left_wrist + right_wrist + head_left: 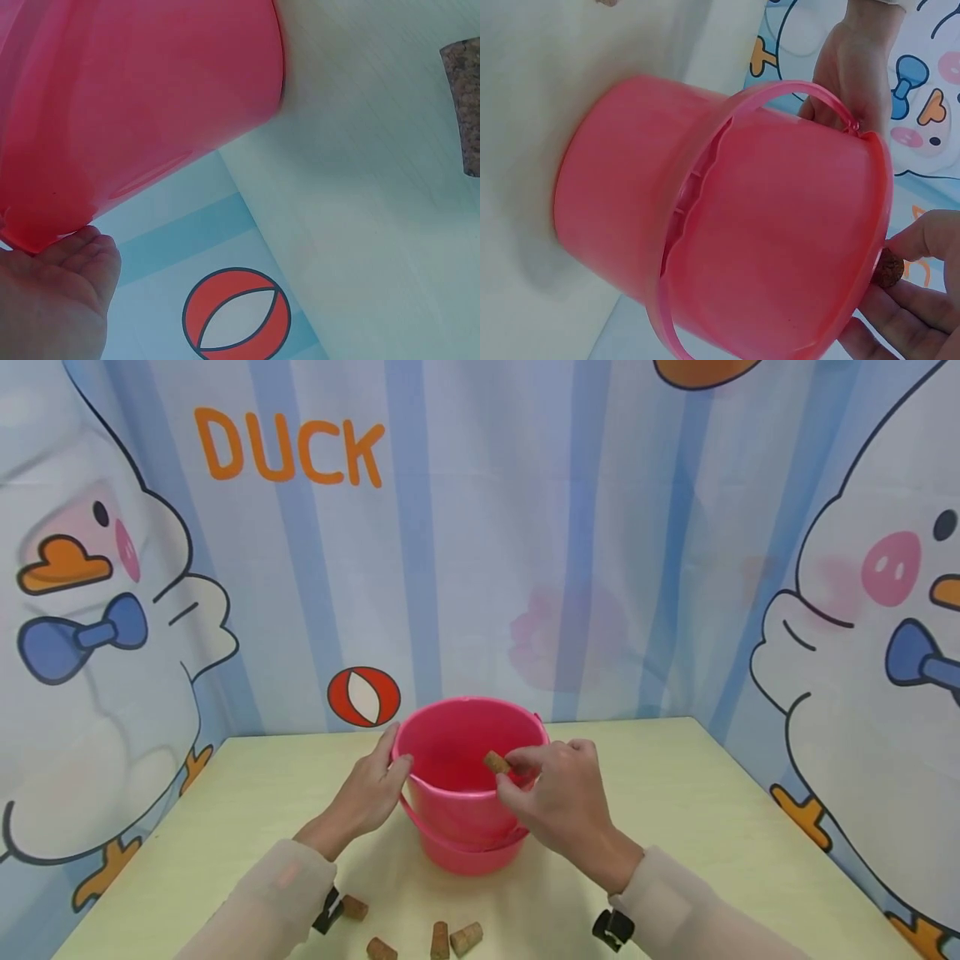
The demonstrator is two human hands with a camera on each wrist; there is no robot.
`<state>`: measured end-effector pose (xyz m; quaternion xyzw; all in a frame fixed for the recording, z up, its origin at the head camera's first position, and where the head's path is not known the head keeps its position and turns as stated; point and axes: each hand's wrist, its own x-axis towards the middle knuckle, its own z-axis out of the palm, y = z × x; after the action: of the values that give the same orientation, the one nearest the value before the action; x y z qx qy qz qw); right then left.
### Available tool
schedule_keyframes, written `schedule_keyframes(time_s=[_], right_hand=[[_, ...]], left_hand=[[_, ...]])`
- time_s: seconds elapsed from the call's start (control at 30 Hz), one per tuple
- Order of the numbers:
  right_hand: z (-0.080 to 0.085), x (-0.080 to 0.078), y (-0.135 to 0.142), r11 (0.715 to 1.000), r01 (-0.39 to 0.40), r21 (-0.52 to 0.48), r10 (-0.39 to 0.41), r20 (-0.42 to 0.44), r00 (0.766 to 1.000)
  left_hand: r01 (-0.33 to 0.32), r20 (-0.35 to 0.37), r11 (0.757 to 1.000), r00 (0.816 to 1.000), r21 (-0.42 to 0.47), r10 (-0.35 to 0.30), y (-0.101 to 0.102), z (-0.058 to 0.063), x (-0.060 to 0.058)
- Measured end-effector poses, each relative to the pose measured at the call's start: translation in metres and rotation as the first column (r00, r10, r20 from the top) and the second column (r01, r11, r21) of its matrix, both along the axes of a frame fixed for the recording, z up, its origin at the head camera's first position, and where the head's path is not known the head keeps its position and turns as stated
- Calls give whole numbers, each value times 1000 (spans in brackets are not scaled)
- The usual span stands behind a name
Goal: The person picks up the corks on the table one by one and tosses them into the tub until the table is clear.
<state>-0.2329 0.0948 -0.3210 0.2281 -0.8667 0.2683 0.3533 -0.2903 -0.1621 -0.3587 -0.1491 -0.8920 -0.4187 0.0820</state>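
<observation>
A pink bucket [468, 822] stands upright on the table, its handle [660, 262] hanging down against the near side. My left hand [367, 793] grips the rim on the left, thumb at the near edge and fingers behind the wall. At the right part of the rim, my right hand [562, 793] pinches a cork [496, 762] between thumb and fingers, over the bucket's opening. In the right wrist view the cork's round end shows just past the rim. The bottom of the bucket's inside is hidden from the head view.
Several loose corks lie on the pale table [637, 802] near its front edge, among them one cork [354, 907] by the left wrist, one cork [440, 941] in the middle and one cork [467, 938] beside it. A duck-print curtain [487, 527] closes off the back and sides.
</observation>
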Motion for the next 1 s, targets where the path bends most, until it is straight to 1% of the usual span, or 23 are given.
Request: schedule_keyframes(time_s=[0.3,0.53,0.73,0.87,1.0], right_hand=[[4,-11,-4,999,29,26,-30,36,999],[5,-19,-7,997,69,44,-74,132,988],[4,-21,-8,995,94,33,-98,203,974],[0,-22,-6,994,106,-7,-103,205,973],[-5,-25,-2,993,110,-36,-102,181,978]], left_hand=[[-2,-6,1000,1000,-3,2,-1,1,1],[-1,-13,1000,1000,-2,1,-1,0,1],[-4,-8,1000,1000,-4,4,-1,0,0],[-5,-7,1000,1000,1,5,0,1,0],[-4,-10,1000,1000,3,4,0,0,0]])
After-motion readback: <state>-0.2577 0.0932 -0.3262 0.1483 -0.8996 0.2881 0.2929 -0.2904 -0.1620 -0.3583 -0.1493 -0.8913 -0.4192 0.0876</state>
